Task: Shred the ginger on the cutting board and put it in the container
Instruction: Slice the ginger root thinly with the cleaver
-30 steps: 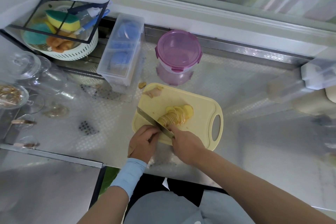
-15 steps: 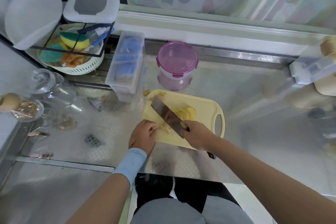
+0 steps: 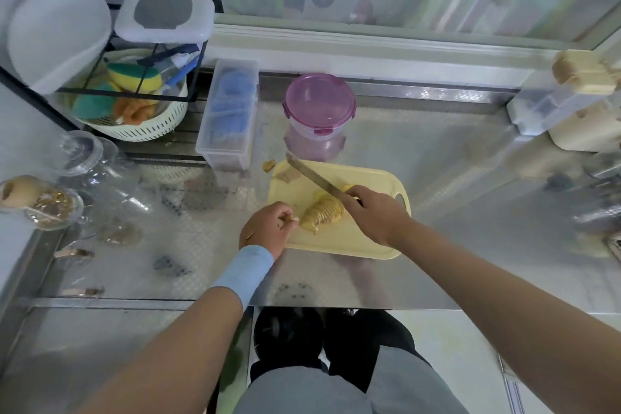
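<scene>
The left hand (image 3: 268, 228) was curled up at the near edge of the yellow cutting board (image 3: 339, 244). I could not tell if it pinched anything. The sliced ginger (image 3: 324, 213) lay on the board just beside it. The right hand (image 3: 376, 212) gripped the knife (image 3: 314, 176). Farther back stood the round container (image 3: 319, 112) with its purple lid on. Beside it, a clear box (image 3: 232, 111) held blue things, and a white basket (image 3: 148, 126) held sponges.
</scene>
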{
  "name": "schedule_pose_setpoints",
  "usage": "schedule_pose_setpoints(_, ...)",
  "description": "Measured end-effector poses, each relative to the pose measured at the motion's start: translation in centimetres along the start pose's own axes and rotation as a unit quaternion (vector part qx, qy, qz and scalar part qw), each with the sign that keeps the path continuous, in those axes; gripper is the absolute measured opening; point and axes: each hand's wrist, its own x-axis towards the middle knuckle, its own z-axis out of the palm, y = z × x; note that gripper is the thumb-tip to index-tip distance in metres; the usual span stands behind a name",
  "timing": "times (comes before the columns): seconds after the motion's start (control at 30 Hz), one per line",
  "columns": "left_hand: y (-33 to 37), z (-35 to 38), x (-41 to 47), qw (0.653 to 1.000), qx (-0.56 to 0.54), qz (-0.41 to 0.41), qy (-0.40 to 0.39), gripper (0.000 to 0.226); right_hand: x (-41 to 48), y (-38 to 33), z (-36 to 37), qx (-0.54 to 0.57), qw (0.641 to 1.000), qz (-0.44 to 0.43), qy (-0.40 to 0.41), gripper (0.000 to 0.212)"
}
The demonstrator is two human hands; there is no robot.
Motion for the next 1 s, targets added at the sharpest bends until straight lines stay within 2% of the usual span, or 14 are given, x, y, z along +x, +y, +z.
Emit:
schedule_pose_setpoints(0.13, 0.9, -1.9, 3.7, 1.0, 0.008, -0.021, 0.018, 0.01, 1.9, 2.2, -0.9, -0.077, 0.996, -0.039, 0.008, 0.031)
schedule_pose_setpoints(0.3, 1.7, -2.0, 7.6, 0.995, 0.098, -0.019, -0.012, 0.022, 3.8, 5.1, -1.7, -0.071, 0.996, -0.055, 0.014, 0.016)
schedule_pose_setpoints(0.47, 4.3, -1.6, 8.8, 0.991, 0.114, 0.017, 0.068, 0.022, 4.4, 8.2, -2.1, -0.053, 0.997, -0.034, 0.044, 0.023)
schedule_pose_setpoints(0.53, 6.0, -1.0, 9.9, 0.987, 0.14, 0.069, 0.037, 0.028, 4.9, 9.4, -2.3, -0.059, 0.997, -0.013, 0.049, 0.025)
schedule_pose_setpoints(0.67, 8.8, 0.5, 11.9, 0.964, 0.236, 0.086, -0.082, 0.046, 5.7, 10.9, -1.9, -0.034, 0.999, 0.022, 0.024, 0.056)
schedule_pose_setpoints(0.73, 8.8, 1.1, 12.4, 0.948, 0.282, 0.084, -0.119, 0.051, 6.0, 11.2, -1.5, -0.021, 0.999, 0.02, 0.017, 0.051)
schedule_pose_setpoints(0.83, 7.8, 1.2, 12.2, 0.934, 0.325, 0.078, -0.128, 0.049, 6.0, 11.1, -1.3, -0.046, 0.999, 0.006, 0.009, 0.031)
schedule_pose_setpoints(1.0, 6.4, 0.2, 10.5, 0.934, 0.324, 0.085, -0.126, 0.045, 5.4, 10.5, -1.0, -0.214, 0.975, -0.046, 0.039, 0.029)
